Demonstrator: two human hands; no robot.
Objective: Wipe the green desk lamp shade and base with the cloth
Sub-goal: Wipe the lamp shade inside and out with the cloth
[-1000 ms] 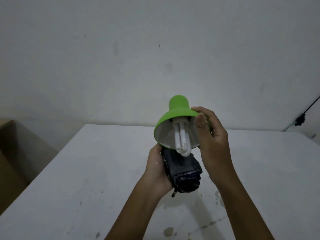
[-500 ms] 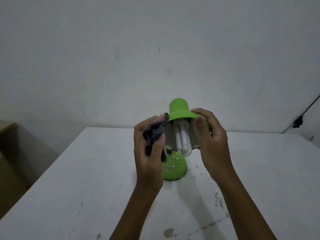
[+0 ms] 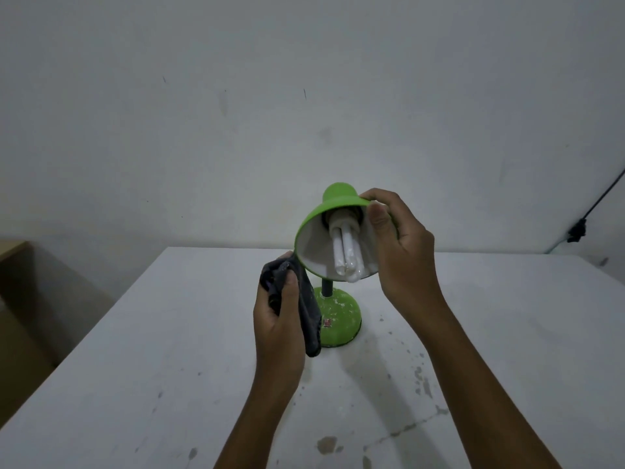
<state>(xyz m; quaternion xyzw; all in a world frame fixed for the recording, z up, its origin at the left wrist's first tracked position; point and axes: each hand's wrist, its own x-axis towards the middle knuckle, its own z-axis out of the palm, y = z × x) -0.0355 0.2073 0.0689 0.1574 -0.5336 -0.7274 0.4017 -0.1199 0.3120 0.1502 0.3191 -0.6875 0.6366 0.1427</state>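
At the shade's lower-left rim, left hand grips the bunched dark cloth, fingers curled round it; cloth touches or sits just beside the rim, exact contact hard to tell. Right hand pinches the shade on its right edge, thumb inside the rim, fingers over the top, tilting the opening toward the camera. Bulb hangs exposed inside. Lamp stands on the white table, base down, stem partly hidden by the cloth.

Progress, my read: shade wipe underway, not finished (can't judge how clean the outer surface is). Base shows pale specks and smears, so it looks untouched. Left: rest of shade, then base.
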